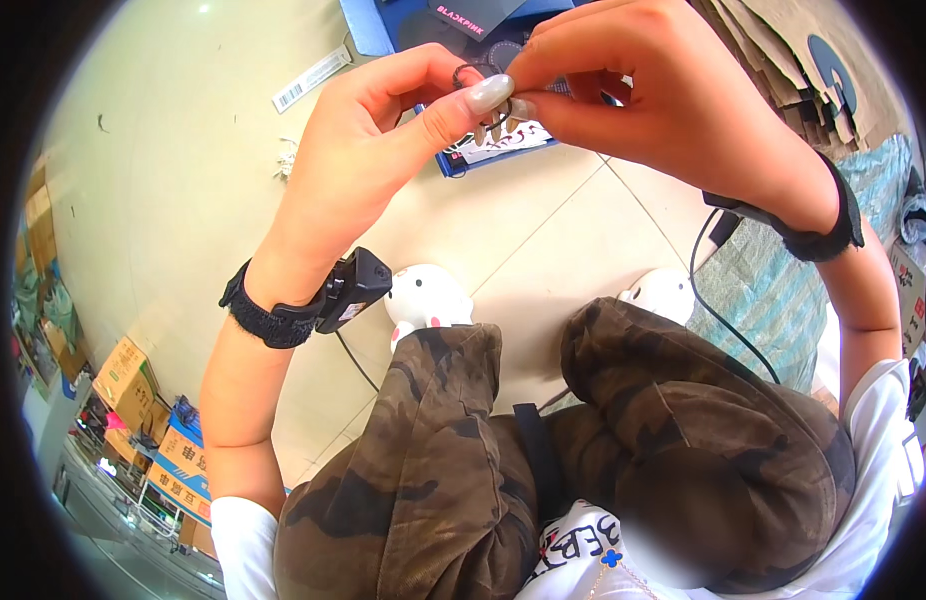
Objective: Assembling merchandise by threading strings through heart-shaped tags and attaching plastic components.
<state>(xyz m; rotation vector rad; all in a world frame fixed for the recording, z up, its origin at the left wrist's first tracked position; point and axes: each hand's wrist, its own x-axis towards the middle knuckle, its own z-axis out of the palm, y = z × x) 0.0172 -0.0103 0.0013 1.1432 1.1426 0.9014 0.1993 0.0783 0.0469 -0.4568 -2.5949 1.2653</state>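
Observation:
Above a blue box, my two hands meet at the top of the view. My left hand [383, 125] is closed, its thumb pressing a thin dark loop [457, 74] against the fingers. Fingertips of my right hand [663, 105] pinch at the right side of the same loop, touching the left thumb. What the loop is made of is too small to tell, and the fingers cover part of it. Below them, the blue box [368, 28] stands open on the floor, holding a dark printed card [473, 18], a round dark piece and white printed paper.
A white label strip [311, 78] lies on the pale tiled floor left of the box. Flattened cardboard [773, 60] and a greenish plastic sheet [758, 285] are at the right. White slippers [428, 297] sit under my knees. Cartons [133, 385] stand at the lower left.

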